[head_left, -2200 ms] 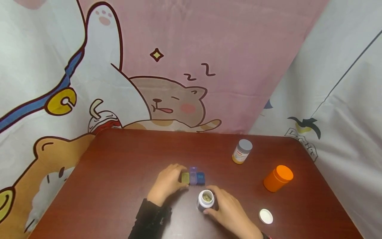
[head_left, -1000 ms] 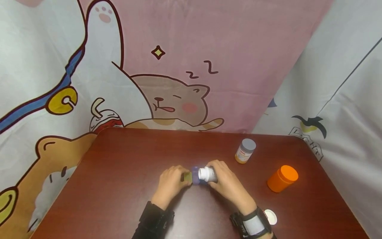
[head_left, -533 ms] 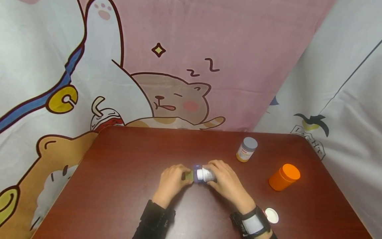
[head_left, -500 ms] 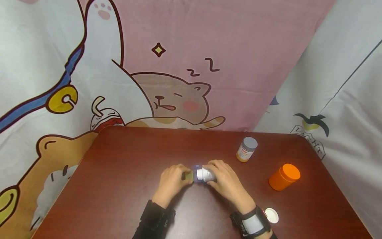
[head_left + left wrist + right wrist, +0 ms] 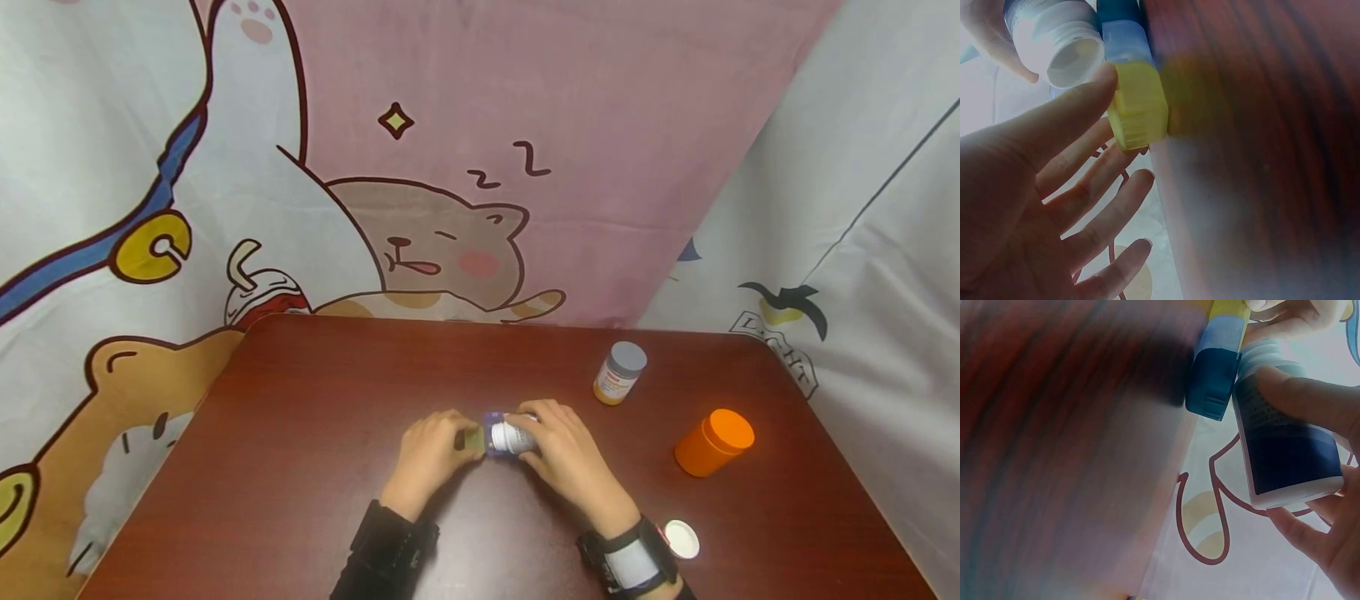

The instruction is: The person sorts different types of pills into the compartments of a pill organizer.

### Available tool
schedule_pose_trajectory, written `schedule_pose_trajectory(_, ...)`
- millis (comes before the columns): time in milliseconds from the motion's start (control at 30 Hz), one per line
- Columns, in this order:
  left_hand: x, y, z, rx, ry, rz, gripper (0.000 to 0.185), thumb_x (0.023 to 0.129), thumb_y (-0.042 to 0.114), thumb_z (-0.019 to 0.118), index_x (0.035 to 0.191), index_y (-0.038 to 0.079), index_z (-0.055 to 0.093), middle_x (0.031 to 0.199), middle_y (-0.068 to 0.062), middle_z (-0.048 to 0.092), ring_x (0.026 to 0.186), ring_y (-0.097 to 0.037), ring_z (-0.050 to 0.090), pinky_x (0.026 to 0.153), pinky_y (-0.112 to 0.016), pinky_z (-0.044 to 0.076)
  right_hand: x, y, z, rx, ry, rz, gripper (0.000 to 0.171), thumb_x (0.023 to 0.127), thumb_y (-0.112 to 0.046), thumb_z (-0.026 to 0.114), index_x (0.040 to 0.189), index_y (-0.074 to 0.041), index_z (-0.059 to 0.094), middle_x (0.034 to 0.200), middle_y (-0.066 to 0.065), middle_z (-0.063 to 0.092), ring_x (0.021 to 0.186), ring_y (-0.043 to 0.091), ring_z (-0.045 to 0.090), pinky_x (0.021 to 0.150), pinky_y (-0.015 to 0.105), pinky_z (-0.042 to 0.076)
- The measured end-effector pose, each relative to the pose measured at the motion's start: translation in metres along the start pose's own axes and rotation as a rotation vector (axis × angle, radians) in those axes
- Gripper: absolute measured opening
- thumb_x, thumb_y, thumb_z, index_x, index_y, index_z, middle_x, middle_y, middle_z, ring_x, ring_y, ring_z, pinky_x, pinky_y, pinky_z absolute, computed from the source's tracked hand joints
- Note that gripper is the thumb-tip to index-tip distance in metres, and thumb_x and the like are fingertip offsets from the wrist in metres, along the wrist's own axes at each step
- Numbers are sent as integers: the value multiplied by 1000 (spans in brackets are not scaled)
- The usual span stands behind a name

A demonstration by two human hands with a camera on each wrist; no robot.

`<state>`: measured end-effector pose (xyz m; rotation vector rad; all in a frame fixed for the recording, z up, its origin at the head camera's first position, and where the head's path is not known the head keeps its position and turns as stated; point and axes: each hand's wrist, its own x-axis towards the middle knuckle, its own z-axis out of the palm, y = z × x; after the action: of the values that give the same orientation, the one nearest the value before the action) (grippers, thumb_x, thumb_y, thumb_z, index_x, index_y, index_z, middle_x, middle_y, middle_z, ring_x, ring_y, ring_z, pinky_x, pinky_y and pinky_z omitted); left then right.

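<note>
A small pill organizer (image 5: 474, 440) with yellow, purple and blue compartments sits on the table. My left hand (image 5: 429, 454) pinches its yellow end (image 5: 1141, 103) between thumb and fingers. My right hand (image 5: 576, 462) grips a white pill bottle (image 5: 513, 437) with a dark label, tipped on its side with the mouth toward the left hand. The uncapped mouth (image 5: 1075, 62) lies over the purple middle compartment, as the head view shows. In the right wrist view the blue compartment (image 5: 1213, 384) is beside the bottle. Whether pills are dropping out cannot be seen.
A white cap (image 5: 681, 540) lies on the table (image 5: 315, 467) near the right wrist. Farther right stands an orange bottle (image 5: 714, 443) with its lid on. Behind it is a grey-lidded jar (image 5: 620, 373). A printed cloth (image 5: 585, 167) hangs behind the table.
The bottle was upright in front of the organizer; my right hand has lifted and tipped it over the middle compartment, then shifted it slightly left. My left hand stays on the yellow end.
</note>
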<state>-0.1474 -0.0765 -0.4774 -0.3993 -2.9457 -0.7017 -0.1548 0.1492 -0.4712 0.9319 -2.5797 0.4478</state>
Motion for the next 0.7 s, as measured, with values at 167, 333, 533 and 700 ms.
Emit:
schedule_pose_trajectory(167,0,0,1,1,3,-2,35,76,26,92,109,16,81,104,0,78,94,-23,72,80,-43,59,-1,1,1,25,-1,43,59,67,-12,98,122,-14,76,119,5,70,114,26,67,98,48,56)
schedule_pose_trajectory(333,1,-1,1,0,5,0,36,77,27,92,109,17,81,105,0,78,95,-23,72,80,-43,59,-1,1,0,39,-8,72,59,68,-13,98,122,-13,75,121,6,70,114,27,67,98,49,57)
schedule_pose_trajectory(533,1,-1,2,-4,-6,-1,35,77,27,92,109,17,81,107,-1,78,96,-24,72,82,-44,59,-2,2,1,41,-35,111,62,70,-14,97,127,-11,73,120,6,69,112,27,66,94,48,57)
schedule_pose_trajectory(700,0,0,2,-8,-16,-12,36,77,27,92,110,17,81,107,-2,78,96,-24,72,82,-45,59,-4,3,2,40,-55,141,67,69,-15,98,130,-7,70,119,7,68,107,26,66,89,46,58)
